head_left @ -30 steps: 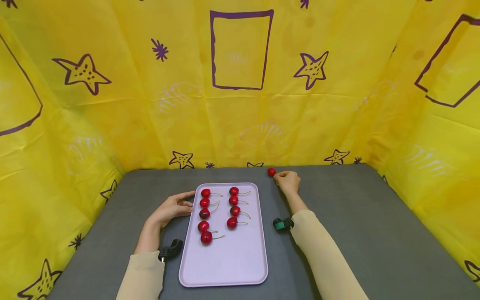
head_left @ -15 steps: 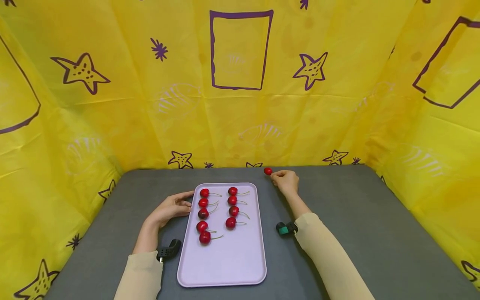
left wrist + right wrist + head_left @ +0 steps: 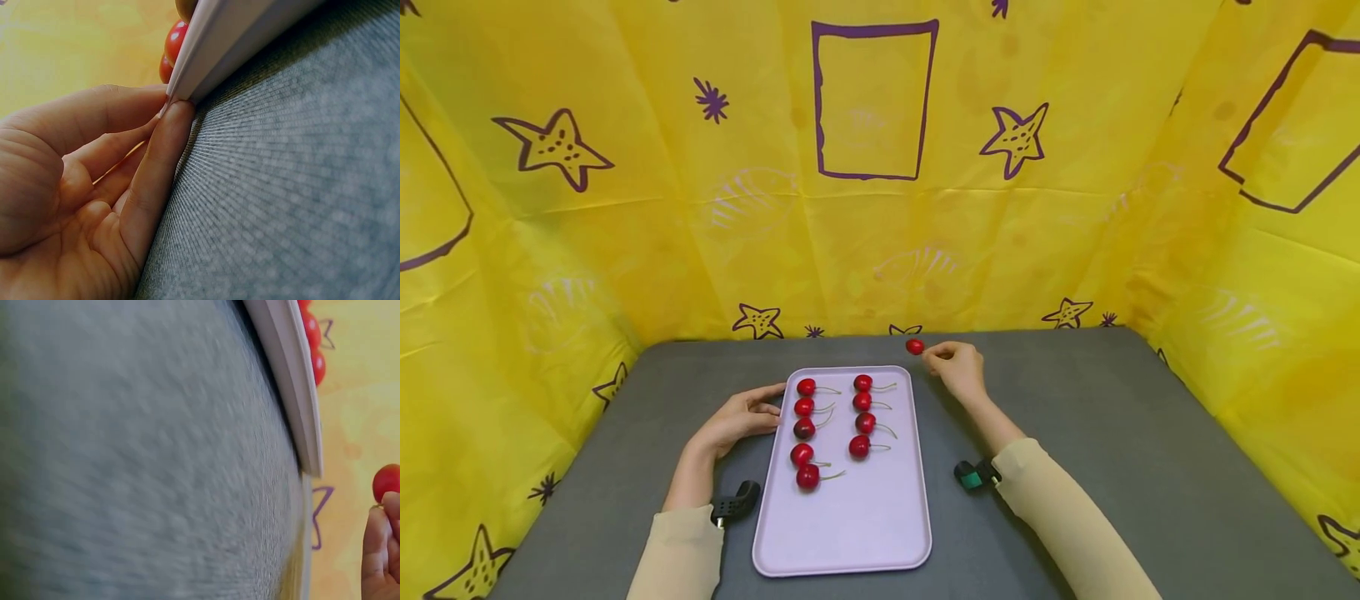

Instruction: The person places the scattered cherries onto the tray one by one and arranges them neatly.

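Note:
In the head view, my right hand pinches a red cherry between thumb and fingertips, beyond the far right corner of the pale lilac tray. In the right wrist view the cherry sits just above the fingertips, a bit of stem showing between them. My left hand holds the tray's left edge; the left wrist view has its fingers pinching the rim. Two columns of cherries lie on the tray, a left one and a right one, stems pointing right.
Dark grey cloth covers the table under the tray. A yellow curtain with purple starfish drawings rises behind the table and along both sides. Each wrist wears a black camera mount, the right one beside the tray.
My right hand has moved left, carrying the cherry off its spot near the table's far edge towards the tray. The left hand keeps its place at the tray; the view has shifted slightly.

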The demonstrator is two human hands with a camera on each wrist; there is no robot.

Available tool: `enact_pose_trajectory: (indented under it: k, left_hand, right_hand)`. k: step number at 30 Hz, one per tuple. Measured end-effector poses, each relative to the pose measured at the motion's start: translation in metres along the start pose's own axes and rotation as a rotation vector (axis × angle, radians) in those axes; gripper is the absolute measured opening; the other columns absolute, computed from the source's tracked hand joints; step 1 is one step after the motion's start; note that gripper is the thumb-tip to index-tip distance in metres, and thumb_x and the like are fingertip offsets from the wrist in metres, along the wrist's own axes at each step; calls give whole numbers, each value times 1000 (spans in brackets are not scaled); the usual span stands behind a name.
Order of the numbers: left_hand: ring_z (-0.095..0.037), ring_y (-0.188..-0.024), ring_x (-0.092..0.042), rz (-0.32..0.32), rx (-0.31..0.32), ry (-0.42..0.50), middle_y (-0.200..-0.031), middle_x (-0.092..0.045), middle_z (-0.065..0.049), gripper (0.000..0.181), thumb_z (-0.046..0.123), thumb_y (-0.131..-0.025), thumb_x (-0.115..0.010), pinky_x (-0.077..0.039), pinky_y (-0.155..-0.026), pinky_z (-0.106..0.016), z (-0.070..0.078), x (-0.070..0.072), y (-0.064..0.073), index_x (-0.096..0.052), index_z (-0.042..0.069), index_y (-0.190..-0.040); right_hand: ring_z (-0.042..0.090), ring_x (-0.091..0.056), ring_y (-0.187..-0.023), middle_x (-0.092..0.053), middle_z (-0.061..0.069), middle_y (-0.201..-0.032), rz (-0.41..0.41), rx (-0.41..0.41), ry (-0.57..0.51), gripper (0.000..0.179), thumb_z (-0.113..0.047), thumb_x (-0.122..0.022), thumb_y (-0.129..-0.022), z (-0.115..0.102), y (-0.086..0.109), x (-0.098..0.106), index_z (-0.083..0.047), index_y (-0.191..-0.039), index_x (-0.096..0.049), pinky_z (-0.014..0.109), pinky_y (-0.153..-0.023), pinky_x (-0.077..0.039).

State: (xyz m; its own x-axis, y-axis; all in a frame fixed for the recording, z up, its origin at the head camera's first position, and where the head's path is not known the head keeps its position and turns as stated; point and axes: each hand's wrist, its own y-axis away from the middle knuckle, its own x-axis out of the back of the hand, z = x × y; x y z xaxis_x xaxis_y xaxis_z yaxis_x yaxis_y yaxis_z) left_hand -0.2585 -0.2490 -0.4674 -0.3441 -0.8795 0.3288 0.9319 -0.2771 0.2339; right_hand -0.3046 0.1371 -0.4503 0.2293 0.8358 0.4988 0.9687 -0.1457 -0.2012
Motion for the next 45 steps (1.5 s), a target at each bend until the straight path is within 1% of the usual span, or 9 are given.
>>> enact_pose_trajectory:
  k: [10, 18, 21, 24, 27, 32, 38, 42, 45]
  left_hand:
    - [-11, -91, -64, -18, -14, 10, -107, -68, -12, 70, 12, -90, -68, -58, -81, -20, 0, 0, 1, -36, 2, -151]
    - [-13, -92, -64, -8, -11, -2, -105, -69, -10, 69, 12, -90, -67, -58, -82, -21, 0, 2, 1, -37, 3, -151]
    - [-13, -92, -64, -2, -9, 1, -105, -69, -10, 69, 12, -90, -68, -58, -82, -21, 0, 1, 0, -37, 3, -151]
    - [-14, -92, -63, -4, -7, -2, -105, -69, -10, 69, 13, -89, -68, -58, -81, -21, -1, 1, 0, -37, 3, -151]
    - [-14, -92, -63, -3, -5, -4, -105, -68, -10, 70, 13, -89, -69, -58, -81, -21, -1, 1, -1, -38, 4, -151]
    - [-15, -93, -62, 0, -2, -9, -105, -68, -11, 70, 14, -89, -69, -57, -81, -20, -1, 1, 0, -37, 4, -151]
    - [-15, -93, -63, 4, 4, -13, -108, -68, -13, 70, 13, -89, -68, -57, -81, -20, 0, 1, 0, -37, 4, -151]
    - [-15, -94, -63, 4, 6, -12, -109, -68, -13, 70, 14, -89, -68, -58, -82, -21, 0, 1, 0, -37, 4, -151]
    - [-15, -94, -63, 4, 8, -10, -109, -67, -13, 70, 14, -89, -69, -58, -82, -21, 0, 1, -1, -37, 4, -151]
  right_hand:
    - [11, -69, -64, -77, 8, -83, -114, 65, -83, 10, -22, -77, -84, -15, 20, -4, -13, -88, -79, 22, -61, -54]
    - [7, -63, -61, -73, 4, -73, -225, 142, -121, 10, -23, -77, -84, -23, 33, -6, -14, -87, -78, 21, -60, -51]
    - [7, -60, -61, -71, 2, -70, -268, 152, -134, 9, -23, -77, -84, -25, 39, -6, -14, -86, -77, 21, -59, -49]
    - [7, -60, -62, -71, 2, -71, -310, 154, -139, 9, -22, -78, -83, -27, 45, -6, -13, -86, -77, 21, -60, -50]
    - [8, -61, -63, -73, 3, -76, -355, 164, -149, 8, -21, -78, -83, -27, 50, -6, -13, -86, -77, 21, -60, -52]
    - [8, -62, -66, -75, 10, -83, -456, 209, -191, 8, -18, -78, -83, -27, 57, -6, -10, -86, -77, 21, -62, -54]
    - [4, -58, -63, -73, 12, -79, -580, 239, -189, 8, -14, -78, -83, -26, 63, -8, -8, -86, -77, 17, -60, -49]
    - [3, -55, -62, -74, 16, -81, -660, 261, -176, 9, -12, -77, -83, -26, 66, -9, -5, -89, -78, 16, -58, -46]
    - [3, -54, -62, -74, 18, -83, -702, 284, -165, 9, -10, -77, -83, -27, 68, -9, -4, -88, -77, 16, -58, -45]
